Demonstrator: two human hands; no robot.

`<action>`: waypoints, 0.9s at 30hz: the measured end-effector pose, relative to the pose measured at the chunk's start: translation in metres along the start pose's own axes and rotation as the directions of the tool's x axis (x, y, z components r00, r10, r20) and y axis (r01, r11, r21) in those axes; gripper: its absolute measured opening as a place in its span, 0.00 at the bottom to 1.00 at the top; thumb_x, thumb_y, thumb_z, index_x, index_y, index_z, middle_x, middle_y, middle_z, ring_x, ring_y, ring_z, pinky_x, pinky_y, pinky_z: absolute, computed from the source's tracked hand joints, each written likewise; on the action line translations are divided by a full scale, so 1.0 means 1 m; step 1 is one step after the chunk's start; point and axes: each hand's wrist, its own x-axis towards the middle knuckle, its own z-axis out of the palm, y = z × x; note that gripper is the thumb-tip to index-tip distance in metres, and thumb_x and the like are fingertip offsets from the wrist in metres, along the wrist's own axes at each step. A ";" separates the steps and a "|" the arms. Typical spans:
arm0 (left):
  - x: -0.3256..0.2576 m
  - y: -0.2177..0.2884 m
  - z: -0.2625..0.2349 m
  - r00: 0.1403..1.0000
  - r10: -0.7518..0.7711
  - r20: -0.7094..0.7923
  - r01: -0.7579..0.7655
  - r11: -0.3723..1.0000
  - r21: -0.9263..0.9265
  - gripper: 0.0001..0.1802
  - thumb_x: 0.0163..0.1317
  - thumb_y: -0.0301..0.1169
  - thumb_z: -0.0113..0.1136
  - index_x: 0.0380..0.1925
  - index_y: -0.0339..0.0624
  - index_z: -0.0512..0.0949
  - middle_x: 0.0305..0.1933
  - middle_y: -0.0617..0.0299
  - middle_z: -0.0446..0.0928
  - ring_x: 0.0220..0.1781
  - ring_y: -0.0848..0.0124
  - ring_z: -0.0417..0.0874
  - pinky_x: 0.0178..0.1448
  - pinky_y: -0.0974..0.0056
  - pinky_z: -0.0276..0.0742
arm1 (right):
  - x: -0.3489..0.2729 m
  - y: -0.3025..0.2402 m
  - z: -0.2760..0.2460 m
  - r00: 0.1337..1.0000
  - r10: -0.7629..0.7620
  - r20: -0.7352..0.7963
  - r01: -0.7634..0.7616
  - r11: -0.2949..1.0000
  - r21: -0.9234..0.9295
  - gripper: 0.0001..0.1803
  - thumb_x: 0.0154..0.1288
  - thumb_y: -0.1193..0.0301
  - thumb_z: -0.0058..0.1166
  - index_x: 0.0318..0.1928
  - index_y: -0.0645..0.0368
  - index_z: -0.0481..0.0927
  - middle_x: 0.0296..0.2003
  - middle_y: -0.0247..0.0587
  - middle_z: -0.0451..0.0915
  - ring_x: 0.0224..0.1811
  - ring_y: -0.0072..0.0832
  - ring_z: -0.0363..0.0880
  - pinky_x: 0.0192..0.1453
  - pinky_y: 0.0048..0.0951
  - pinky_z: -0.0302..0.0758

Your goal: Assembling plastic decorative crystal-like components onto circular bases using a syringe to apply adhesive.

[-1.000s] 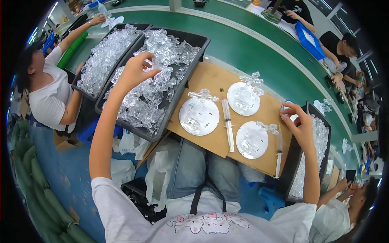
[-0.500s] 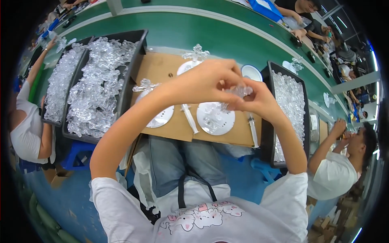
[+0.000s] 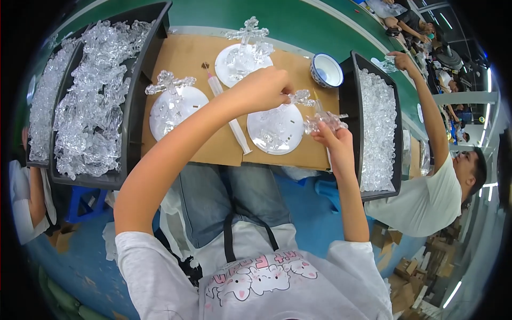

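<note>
Fig.: My left hand (image 3: 264,88) was curled shut, fingertips pinching a small clear crystal piece (image 3: 300,97) above the white round base (image 3: 276,129) w/ crystal figure on the cardboard sheet (image 3: 186,56). My right hand (image 3: 335,140) gripped a clear crystal cluster (image 3: 322,121), fingers closed, just beside the black tray (image 3: 352,85) of crystal bits. A syringe (image 3: 229,114) lay betw. bases.

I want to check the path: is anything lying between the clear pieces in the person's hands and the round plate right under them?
Nothing visible does. The left hand pinches a clear piece and the right hand holds a clear cluster, both directly over the near round plate. The syringe lies beside that plate.
</note>
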 end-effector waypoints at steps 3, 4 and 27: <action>0.001 0.003 -0.001 0.999 -0.019 -0.031 0.019 1.000 0.012 0.09 0.46 0.28 0.61 0.29 0.38 0.82 0.30 0.51 0.80 0.35 0.57 0.81 0.41 0.60 0.76 | 0.017 0.011 0.009 0.997 -0.077 -0.005 0.076 0.992 -0.100 0.13 0.60 0.68 0.56 0.38 0.68 0.77 0.30 0.37 0.80 0.31 0.16 0.76 0.37 0.18 0.72; 0.000 0.002 -0.001 0.999 -0.030 -0.031 0.030 0.999 0.011 0.09 0.46 0.28 0.61 0.29 0.38 0.82 0.30 0.51 0.80 0.36 0.57 0.81 0.41 0.59 0.76 | 0.020 0.014 0.014 0.990 -0.139 -0.005 0.136 0.979 -0.152 0.13 0.60 0.68 0.56 0.39 0.68 0.77 0.30 0.37 0.80 0.30 0.17 0.76 0.37 0.18 0.72; -0.002 0.001 0.001 0.996 -0.019 -0.086 0.018 1.000 -0.015 0.12 0.47 0.29 0.61 0.31 0.33 0.81 0.31 0.49 0.80 0.35 0.58 0.82 0.42 0.62 0.76 | 0.023 0.024 0.022 0.963 -0.267 -0.038 0.230 0.888 -0.399 0.15 0.58 0.68 0.59 0.42 0.67 0.78 0.33 0.36 0.81 0.33 0.15 0.74 0.38 0.19 0.70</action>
